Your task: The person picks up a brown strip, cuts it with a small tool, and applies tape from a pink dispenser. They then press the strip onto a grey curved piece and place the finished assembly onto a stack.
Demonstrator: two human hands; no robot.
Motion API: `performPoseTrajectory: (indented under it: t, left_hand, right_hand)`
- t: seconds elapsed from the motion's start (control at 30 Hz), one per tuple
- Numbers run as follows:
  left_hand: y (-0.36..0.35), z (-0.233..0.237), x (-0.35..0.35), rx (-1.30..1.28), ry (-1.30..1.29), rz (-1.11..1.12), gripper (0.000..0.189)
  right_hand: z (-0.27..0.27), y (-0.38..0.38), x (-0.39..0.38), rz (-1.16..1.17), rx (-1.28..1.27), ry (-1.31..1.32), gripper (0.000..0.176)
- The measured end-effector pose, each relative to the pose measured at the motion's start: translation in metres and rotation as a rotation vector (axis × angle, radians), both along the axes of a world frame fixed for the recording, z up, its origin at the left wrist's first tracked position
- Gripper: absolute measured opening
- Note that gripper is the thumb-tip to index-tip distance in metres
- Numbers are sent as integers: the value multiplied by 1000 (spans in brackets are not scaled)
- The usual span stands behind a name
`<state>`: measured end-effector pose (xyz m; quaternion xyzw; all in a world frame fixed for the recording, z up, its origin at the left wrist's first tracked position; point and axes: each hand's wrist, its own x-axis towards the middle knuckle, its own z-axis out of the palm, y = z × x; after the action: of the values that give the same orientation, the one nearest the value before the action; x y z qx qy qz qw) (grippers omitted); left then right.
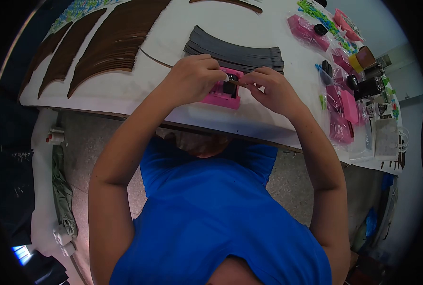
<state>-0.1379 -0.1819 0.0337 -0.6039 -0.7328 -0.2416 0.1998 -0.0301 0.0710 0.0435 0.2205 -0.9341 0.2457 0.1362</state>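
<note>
A pink device with a black part [230, 102] sits near the table's front edge, under my hands. My left hand [194, 78] is closed at its left side, with the fingertips pinched on a thin brown strip [156, 61]. The strip's long end trails out to the left from that hand. Something small and white shows at the left fingertips; I cannot make out what it is. My right hand [270, 90] pinches the short right end of the strip above the device. Just behind both hands lies a fanned row of dark grey strips [232, 50].
Rows of brown strips [114, 40] cover the table's left side. A single brown strip [230, 4] lies at the back. Pink boxes in plastic bags [335, 95], dark spools [369, 88] and green and blue small pieces [311, 10] crowd the right side.
</note>
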Motion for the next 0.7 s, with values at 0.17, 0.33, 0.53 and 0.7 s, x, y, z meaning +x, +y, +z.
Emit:
performPoseTrajectory:
  t: [0.17, 0.33, 0.53, 0.7]
  left_hand:
    - [-1, 0, 1, -20, -16, 4, 21]
    - [3, -4, 2, 15, -3, 3, 20]
    - [8, -4, 2, 27, -20, -40, 19]
    - [11, 0, 3, -17, 10, -9, 22]
  right_hand:
    - [2, 14, 11, -3, -2, -5, 22]
    - [10, 57, 51, -155, 16, -93, 21]
    - [18, 111, 102, -370, 124, -143, 20]
    - [18, 122, 114, -355, 173, -74, 18]
